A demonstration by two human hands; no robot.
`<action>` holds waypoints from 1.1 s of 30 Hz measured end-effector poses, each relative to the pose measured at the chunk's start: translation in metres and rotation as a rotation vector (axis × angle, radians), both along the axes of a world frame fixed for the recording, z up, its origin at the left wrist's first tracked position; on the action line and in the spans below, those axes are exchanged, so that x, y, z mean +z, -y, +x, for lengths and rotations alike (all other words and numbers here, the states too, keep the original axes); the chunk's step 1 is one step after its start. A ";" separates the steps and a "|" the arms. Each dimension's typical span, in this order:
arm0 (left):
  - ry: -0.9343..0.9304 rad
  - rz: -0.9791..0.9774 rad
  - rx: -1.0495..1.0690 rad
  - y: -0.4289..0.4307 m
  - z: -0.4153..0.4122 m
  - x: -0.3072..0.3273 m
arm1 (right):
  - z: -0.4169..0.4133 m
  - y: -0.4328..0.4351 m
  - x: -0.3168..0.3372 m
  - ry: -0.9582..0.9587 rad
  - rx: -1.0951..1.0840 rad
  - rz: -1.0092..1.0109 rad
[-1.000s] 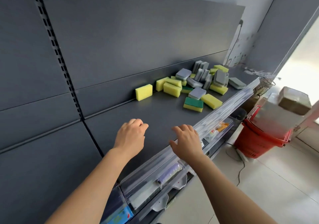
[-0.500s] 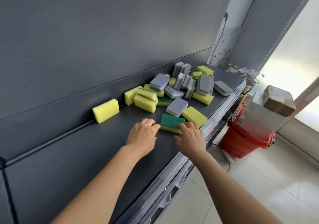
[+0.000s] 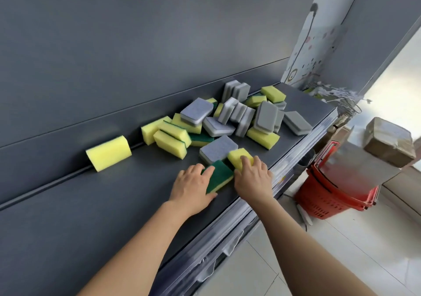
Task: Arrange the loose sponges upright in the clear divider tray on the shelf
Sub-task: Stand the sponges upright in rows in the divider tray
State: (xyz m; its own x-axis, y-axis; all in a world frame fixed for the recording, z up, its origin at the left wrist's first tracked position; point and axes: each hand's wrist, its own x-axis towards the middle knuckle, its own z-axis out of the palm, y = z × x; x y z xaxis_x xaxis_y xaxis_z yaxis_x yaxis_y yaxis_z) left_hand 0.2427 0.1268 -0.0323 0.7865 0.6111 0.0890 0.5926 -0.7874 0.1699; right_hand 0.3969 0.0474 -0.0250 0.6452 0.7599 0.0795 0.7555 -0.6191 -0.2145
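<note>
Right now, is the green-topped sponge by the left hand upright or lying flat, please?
Lying flat: the green-topped sponge rests green face up on the shelf, yellow edge showing below; the left hand grips it.

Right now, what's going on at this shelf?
A person is reaching onto a dark shelf with both hands. The left hand grips a green-topped sponge, and the right hand curls its fingers over a yellow sponge right beside it. Behind them a jumbled pile of grey and yellow sponges lies loose. One lone yellow sponge sits apart against the back panel. No divider tray is clearly visible.
</note>
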 end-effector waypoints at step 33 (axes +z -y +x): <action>1.456 -0.626 0.894 0.123 -0.209 0.044 | -0.211 0.006 0.050 -1.235 0.892 0.288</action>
State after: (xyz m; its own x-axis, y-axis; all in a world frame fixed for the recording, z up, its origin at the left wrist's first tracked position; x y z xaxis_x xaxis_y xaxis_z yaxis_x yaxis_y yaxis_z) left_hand 0.0336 0.0041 0.0115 -0.2469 0.9675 -0.0546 -0.1218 0.0249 0.9922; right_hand 0.1860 0.0412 0.0247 -0.2207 0.9733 0.0633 0.1137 0.0902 -0.9894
